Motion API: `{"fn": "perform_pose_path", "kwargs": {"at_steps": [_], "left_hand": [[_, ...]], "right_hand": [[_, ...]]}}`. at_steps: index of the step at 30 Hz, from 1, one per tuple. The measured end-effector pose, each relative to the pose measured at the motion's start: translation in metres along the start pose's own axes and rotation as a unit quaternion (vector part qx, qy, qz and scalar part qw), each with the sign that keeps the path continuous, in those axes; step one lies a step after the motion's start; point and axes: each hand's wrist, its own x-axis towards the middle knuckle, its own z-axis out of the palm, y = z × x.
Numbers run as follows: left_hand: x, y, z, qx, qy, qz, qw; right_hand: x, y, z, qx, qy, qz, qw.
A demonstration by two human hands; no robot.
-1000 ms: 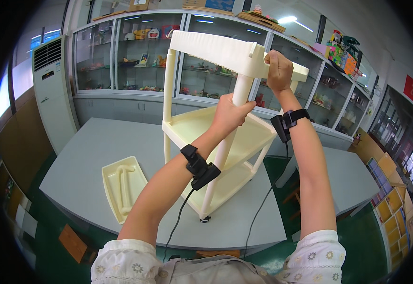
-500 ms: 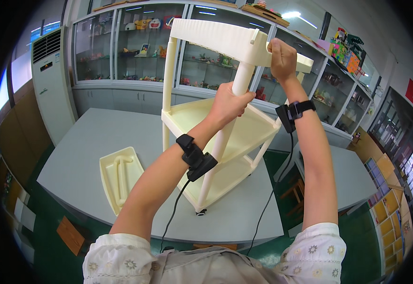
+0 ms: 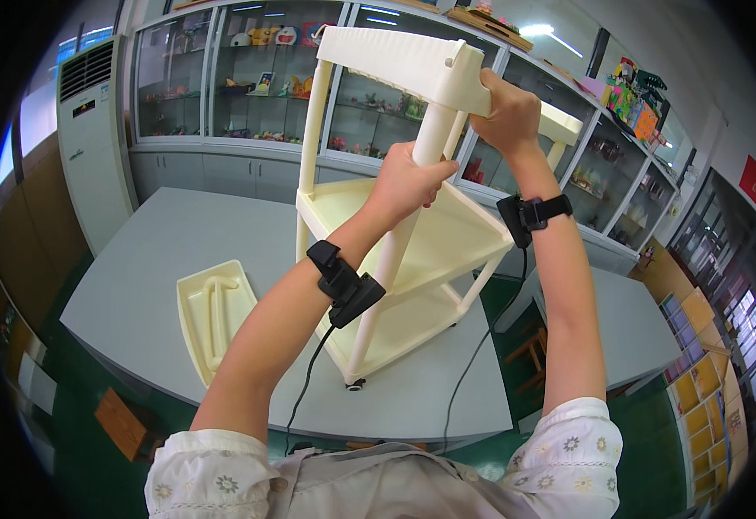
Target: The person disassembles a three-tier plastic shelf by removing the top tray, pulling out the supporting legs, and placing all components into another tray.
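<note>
A cream plastic shelf cart [image 3: 451,227] stands on the grey table with tiers joined by round posts. A small black-and-white caster [image 3: 354,385] shows below its near corner. My left hand [image 3: 402,186] is closed around the near post, below the top tier. Higher and to the right, my right hand [image 3: 508,112] grips the side of the top tier [image 3: 395,65] by its near corner; that hand hides part of the rim and its own fingertips. Left of the cart, a cream tray [image 3: 189,316] lies on the table with a long handle-like bar [image 3: 213,322] in it.
The grey table [image 3: 148,268] reaches out around the cart. Glass display cabinets [image 3: 265,91] line the back, and a white air conditioner [image 3: 96,164] stands at left. Black cables [image 3: 304,389] hang from my wrist bands. Another table [image 3: 624,320] and a wooden stool [image 3: 529,350] are at right.
Both hands keep hold of the cart. The right hand has shifted slightly left and down along the top tier, and its wrist has turned. The view has moved a little.
</note>
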Motion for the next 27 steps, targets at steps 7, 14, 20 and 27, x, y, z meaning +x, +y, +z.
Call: {"fn": "perform_pose_path", "kwargs": {"at_steps": [7,14,20,27], "left_hand": [[-0.003,0.003,-0.007,-0.027,-0.002,0.011,1.0],[0.007,-0.003,-0.026,-0.031,-0.016,-0.006,0.999],[0.036,-0.024,-0.066,0.033,0.043,0.047,0.997],[0.072,-0.052,-0.108,0.069,0.073,0.035,0.994]], "right_hand": [[0.095,0.077,-0.062,-0.089,0.118,0.03,0.989],[0.082,0.091,-0.101,-0.147,0.109,-0.018,0.983],[0.07,0.084,-0.152,-0.083,0.186,0.002,0.979],[0.079,0.097,-0.247,-0.276,0.253,0.192,0.907]]}}
